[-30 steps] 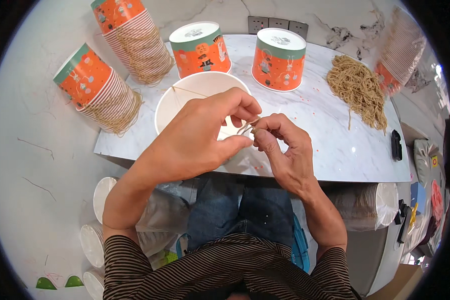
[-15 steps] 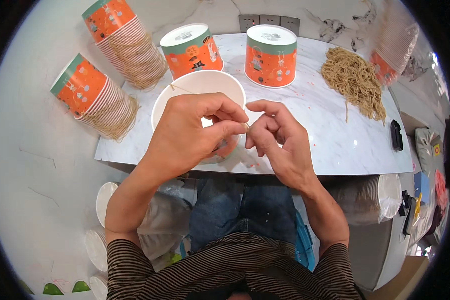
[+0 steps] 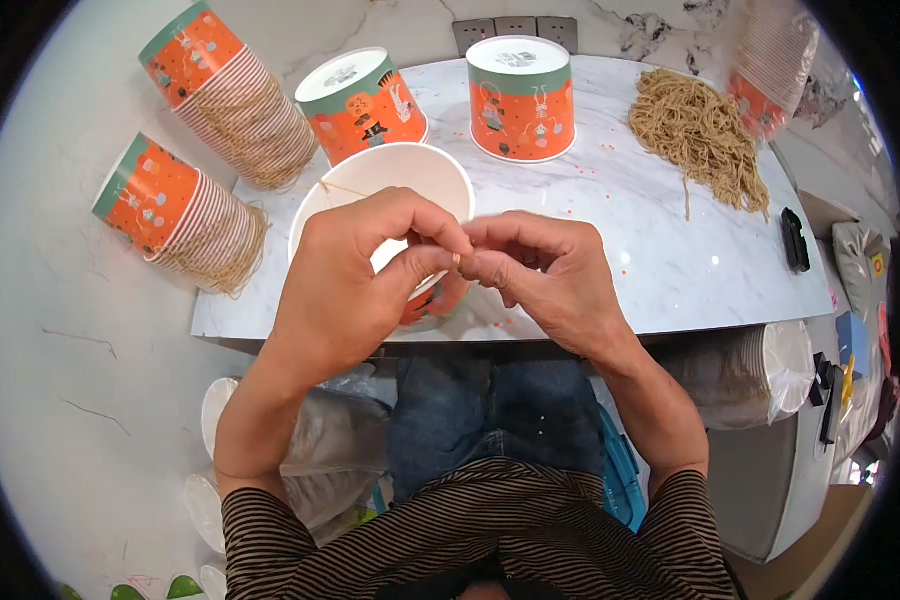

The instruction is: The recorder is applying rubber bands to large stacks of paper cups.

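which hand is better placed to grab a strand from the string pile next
Probably the right hand: the string pile lies ahead and to its right. The left hand is farther off, partly hiding the open bucket. Both look busy pinching.

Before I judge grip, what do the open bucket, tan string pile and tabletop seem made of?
Open bucket: probably coated paperboard; smooth white inside, thick rim. Tan string pile: perhaps jute or cotton; dull, tangled strands. Tabletop: polished marble or imitation; grey veins, reflections.

Print [image 3: 341, 76] we could not read
It stood small and grey on the bases of the left tub [image 3: 366, 120], beyond our left hand [image 3: 348, 275], and the right tub [image 3: 522, 125], beyond our right hand [image 3: 558, 275].
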`<act>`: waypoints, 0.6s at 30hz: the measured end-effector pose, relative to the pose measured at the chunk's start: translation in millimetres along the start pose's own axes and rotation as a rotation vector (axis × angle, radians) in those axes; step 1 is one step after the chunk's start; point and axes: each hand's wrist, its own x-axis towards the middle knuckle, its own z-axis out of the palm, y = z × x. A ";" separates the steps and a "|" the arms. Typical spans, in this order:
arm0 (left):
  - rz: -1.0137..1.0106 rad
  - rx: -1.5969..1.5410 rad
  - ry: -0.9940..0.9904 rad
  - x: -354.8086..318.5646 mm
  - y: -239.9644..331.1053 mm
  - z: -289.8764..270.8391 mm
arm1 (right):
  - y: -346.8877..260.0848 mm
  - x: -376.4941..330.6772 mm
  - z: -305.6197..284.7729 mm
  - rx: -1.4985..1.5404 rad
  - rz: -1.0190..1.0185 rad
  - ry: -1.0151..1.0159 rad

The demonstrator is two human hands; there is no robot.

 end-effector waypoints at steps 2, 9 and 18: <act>0.058 0.088 -0.019 -0.3 3.7 -3.3 | 5.2 -0.6 0.9 -0.029 -0.122 -0.018; 0.045 0.056 0.022 -4.4 3.9 1.3 | 16.4 -3.4 2.1 -0.114 -0.271 0.041; -0.061 0.057 0.093 -8.4 8.8 9.0 | 21.8 -7.1 1.8 -0.159 -0.359 0.107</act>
